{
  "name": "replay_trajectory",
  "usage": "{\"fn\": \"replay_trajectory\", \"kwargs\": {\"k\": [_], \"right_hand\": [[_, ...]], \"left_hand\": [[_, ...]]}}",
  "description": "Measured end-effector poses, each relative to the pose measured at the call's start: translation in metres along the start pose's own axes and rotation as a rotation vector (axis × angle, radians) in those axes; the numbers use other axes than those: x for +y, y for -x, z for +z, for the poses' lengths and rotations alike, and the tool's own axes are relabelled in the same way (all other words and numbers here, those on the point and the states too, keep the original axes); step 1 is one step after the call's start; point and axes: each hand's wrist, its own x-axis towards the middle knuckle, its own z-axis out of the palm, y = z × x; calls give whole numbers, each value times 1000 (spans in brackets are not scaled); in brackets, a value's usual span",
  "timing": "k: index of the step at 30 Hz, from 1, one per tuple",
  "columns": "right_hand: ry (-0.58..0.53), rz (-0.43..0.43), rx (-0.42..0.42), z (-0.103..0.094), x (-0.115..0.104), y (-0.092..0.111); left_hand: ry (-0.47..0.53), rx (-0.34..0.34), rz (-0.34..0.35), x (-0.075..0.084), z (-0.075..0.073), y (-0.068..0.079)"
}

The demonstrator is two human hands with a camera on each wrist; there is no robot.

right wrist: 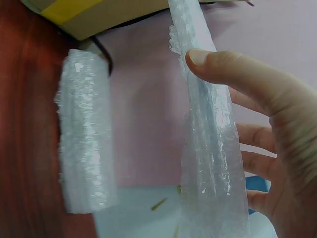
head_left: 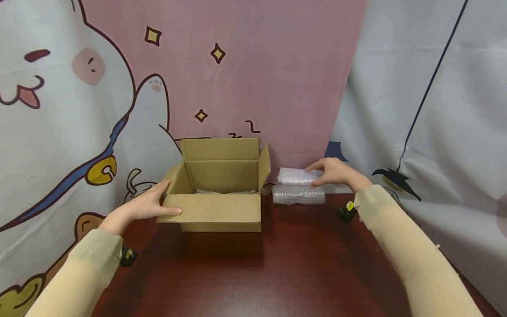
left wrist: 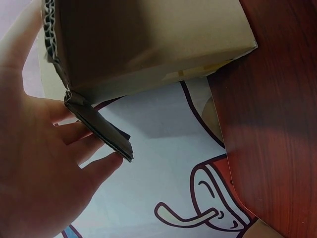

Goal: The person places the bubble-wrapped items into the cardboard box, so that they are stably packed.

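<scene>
Bundle [head_left: 291,175] of clear bubble wrap, likely light, soft and slippery, best held mid-length, is pinched in the right hand [head_left: 334,171] by the dark-red wooden surface's [head_left: 317,259] far edge; the left hand [head_left: 143,205] grips the open brown cardboard box [head_left: 222,226].

A dark red table [head_left: 309,264] is carrying an open box [head_left: 222,226]; just to its right, a bubble-wrap roll [head_left: 299,195] is lying near the far edge.

Arms [head_left: 412,246] outstretched (right fingers [right wrist: 255,136] pinching).
</scene>
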Motion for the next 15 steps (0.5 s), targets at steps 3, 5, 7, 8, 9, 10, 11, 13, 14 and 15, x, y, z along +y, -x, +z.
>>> {"fn": "replay_trajectory", "kwargs": {"k": [3, 5, 7, 8, 9, 10, 11, 13, 14, 15], "right_hand": [[0, 1, -7, -12, -5, -1], [8, -2, -7, -18, -7, -2], [13, -6, -10, -25, -11, -2], [21, -7, -9, -28, -13, -2], [23, -6, -7, -31, -15, -1], [24, -6, -3, -34, -17, -1], [24, -6, 1, -37, -20, -1], [22, -1, 11, -41, -25, 0], [23, 0, 16, -43, -27, 0], [23, 1, 19, -44, -29, 0]], "left_hand": [[2, -4, -1, 0, 0, 1], [3, -6, -1, 1, -1, 1], [4, -7, -1, 2, -1, 1], [6, -8, -1, 2, -1, 1], [9, -8, 0, 2, -1, 1], [10, -8, 1, 2, -1, 1], [13, -7, 2, 2, -1, 1], [14, -6, 4, 2, -1, 1], [13, -5, 5, 2, -1, 1], [12, -4, 8, 1, -1, 2]]}}
